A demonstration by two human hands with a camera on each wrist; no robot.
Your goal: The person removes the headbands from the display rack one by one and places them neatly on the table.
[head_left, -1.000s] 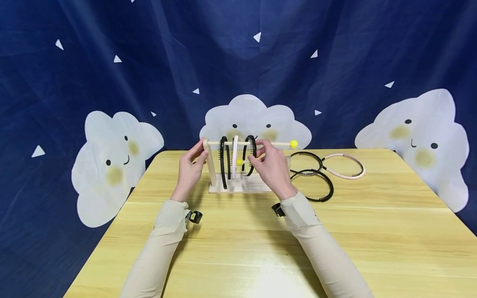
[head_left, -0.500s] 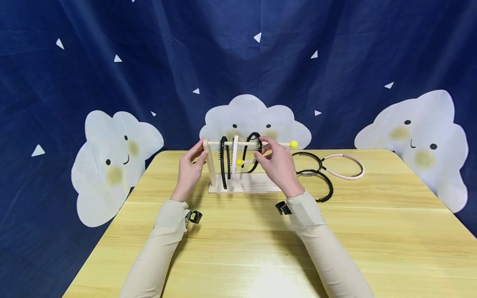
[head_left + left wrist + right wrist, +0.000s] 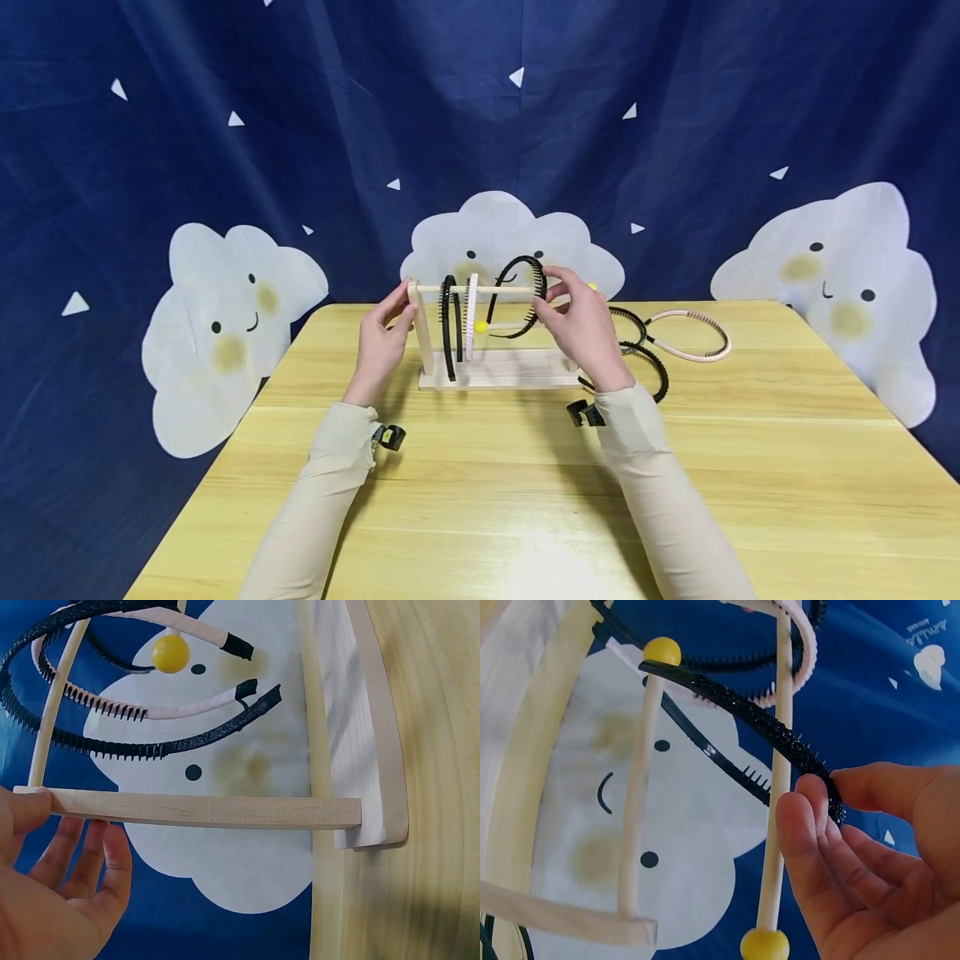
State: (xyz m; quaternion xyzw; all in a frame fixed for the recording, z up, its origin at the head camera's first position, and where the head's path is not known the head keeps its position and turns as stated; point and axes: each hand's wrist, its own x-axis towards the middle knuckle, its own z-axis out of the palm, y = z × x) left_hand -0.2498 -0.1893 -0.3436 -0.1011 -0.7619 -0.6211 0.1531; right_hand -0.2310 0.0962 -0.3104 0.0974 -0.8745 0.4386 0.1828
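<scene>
A wooden rack (image 3: 510, 371) has an upper and a lower rod, each tipped with a yellow ball. My left hand (image 3: 381, 342) pinches the top of its left post (image 3: 195, 808), thumb on one side and fingers on the other. A toothed black headband (image 3: 539, 279) is pinched in my right hand (image 3: 588, 333); it loops round the upper rod (image 3: 780, 780), tilted, toward the rod's ball end. Further left, a black headband (image 3: 447, 333) and a pale pink headband (image 3: 471, 321) hang on that rod. The right hand hides most of the rack's right side in the head view.
On the wooden table (image 3: 465, 492), right of the rack, lie a pink headband (image 3: 723, 350) and black headbands (image 3: 660, 371), partly behind my right hand. A blue curtain (image 3: 480, 125) with white clouds hangs behind the table.
My right hand has moved right along the upper rod, taking the black headband with it and tilting it. The left hand stays at the post.
</scene>
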